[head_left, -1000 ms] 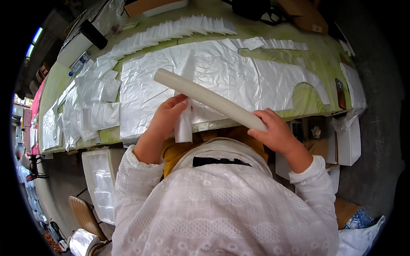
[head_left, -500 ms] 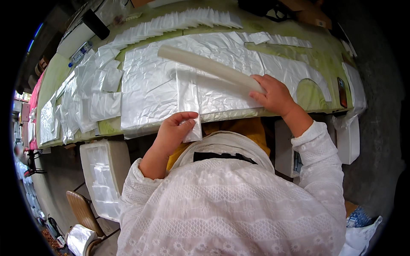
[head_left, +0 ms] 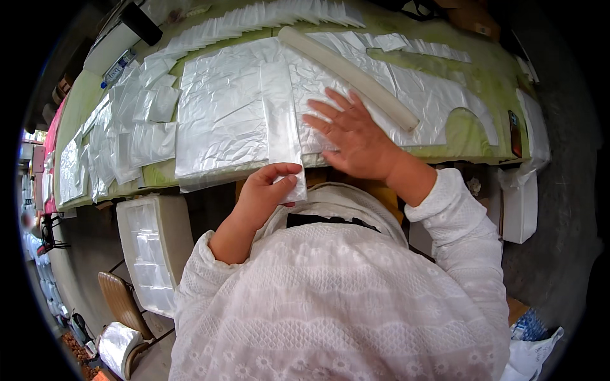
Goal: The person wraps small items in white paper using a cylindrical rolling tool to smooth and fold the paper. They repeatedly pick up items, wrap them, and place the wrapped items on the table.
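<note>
My left hand pinches the near end of a narrow folded strip of clear plastic film at the table's front edge. That strip lies over a wide sheet of shiny plastic film. Just right of the strip, my right hand is spread above the sheet with its fingers apart and nothing in them. Beyond the right hand a long, pale roller or tube rests slantwise on the film, apart from the fingers. Whether the right palm touches the film, I cannot tell.
Overlapping folded plastic bags line the far side of the green-covered table. More folded bags lie at left, near a water bottle. A phone sits at right. Below stand a white foam box and a chair.
My right hand has let go of the pale roller, which now lies farther away on the film, and has moved left toward the strip. The left hand keeps its pinch.
</note>
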`<state>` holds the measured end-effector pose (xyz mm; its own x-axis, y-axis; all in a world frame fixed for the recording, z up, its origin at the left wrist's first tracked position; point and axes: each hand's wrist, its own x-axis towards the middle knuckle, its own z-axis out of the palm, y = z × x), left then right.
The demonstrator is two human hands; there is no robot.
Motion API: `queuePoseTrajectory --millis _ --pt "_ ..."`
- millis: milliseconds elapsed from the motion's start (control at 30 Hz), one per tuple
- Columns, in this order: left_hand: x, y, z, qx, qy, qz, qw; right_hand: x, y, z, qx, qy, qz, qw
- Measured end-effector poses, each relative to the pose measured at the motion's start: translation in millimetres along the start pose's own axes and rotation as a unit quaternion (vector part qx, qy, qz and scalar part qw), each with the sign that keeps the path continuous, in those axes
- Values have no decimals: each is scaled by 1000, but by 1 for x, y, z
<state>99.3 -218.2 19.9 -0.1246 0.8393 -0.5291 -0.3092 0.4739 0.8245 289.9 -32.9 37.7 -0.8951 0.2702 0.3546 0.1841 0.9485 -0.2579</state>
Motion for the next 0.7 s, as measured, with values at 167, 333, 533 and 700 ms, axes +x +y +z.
queuePoseTrajectory --millis 167,333,533,700 --pt "-11 2 4 11 -3 -20 1000 11 -14 45 68 -70 -26 995" --pt "-52 28 -51 -83 -303 50 948 11 -13 45 106 -56 -2 993" --pt "14 59 -42 505 20 392 768 16 -16 42 138 3 14 990" --pt "30 53 -36 593 27 341 729 26 -9 45 233 3 146 961"
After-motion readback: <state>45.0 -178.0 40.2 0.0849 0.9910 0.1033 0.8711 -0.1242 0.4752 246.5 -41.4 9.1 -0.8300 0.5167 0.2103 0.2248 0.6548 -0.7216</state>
